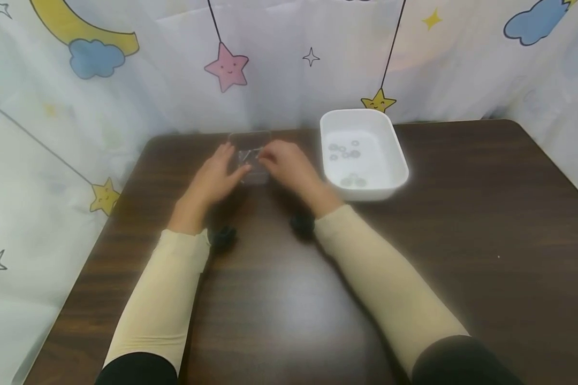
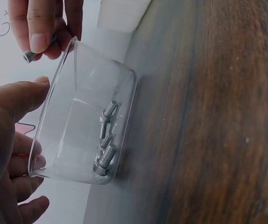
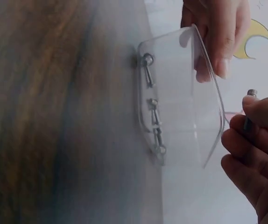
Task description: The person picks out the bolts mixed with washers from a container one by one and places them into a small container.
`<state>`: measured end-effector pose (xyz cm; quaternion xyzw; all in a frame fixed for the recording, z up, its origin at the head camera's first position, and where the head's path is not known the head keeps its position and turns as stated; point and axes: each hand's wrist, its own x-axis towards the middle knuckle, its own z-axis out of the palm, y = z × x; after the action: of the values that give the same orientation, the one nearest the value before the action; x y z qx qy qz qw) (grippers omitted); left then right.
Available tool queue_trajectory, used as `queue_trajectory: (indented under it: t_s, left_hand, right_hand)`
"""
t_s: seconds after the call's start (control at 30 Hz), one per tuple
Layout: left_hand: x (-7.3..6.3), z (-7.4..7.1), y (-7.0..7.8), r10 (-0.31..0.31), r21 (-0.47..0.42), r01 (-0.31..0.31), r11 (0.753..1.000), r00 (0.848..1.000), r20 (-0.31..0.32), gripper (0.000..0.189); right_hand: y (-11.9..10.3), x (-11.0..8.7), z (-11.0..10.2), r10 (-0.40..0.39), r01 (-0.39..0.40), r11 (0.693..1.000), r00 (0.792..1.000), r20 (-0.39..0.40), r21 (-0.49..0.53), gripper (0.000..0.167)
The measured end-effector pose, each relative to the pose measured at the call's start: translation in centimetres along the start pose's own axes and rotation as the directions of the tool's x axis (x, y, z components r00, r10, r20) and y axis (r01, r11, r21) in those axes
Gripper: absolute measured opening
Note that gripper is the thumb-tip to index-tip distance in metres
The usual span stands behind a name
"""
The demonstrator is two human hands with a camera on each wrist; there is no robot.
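A clear plastic box (image 1: 256,178) stands near the table's back edge, with several metal bolts (image 2: 107,156) lying on its bottom. At the box's left side is my left hand (image 1: 217,174), fingers spread and relaxed, the thumb by the rim. My right hand (image 1: 289,163) is over the box's right side. Between thumb and fingers it pinches one small metal bolt (image 3: 251,93), held just above the rim; the fingers cover the middle of its shank.
To the right of the box stands a white basin (image 1: 366,191) with several small rings or washers (image 1: 354,154) on its bottom. Behind the dark wooden table (image 1: 462,214) hangs a patterned curtain (image 1: 279,80).
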<state>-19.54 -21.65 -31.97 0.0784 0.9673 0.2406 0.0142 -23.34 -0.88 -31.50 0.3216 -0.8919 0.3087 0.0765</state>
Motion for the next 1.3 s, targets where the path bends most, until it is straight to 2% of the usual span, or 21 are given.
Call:
queue_trajectory:
  t_s: [0.27,0.8,1.3]
  left_hand:
    - [-0.05,-0.22,-0.35,-0.056,0.028,0.055,0.998,0.998,0.015,0.091]
    - [0.00,-0.07,-0.38,-0.041,0.014,0.041,0.999,0.999,0.010,0.091]
    - [-0.04,-0.09,-0.40,-0.035,0.013,0.035,0.999,0.999,0.013,0.094]
  right_hand:
    - [-0.29,0.14,0.53,-0.067,0.067,0.996,0.998,0.006,-0.054,0.017]
    - [-0.18,0.20,0.93,-0.083,0.086,0.989,0.996,0.030,-0.120,0.016]
    - [-0.31,0.24,0.68,-0.097,0.115,0.976,0.990,0.106,-0.182,0.016]
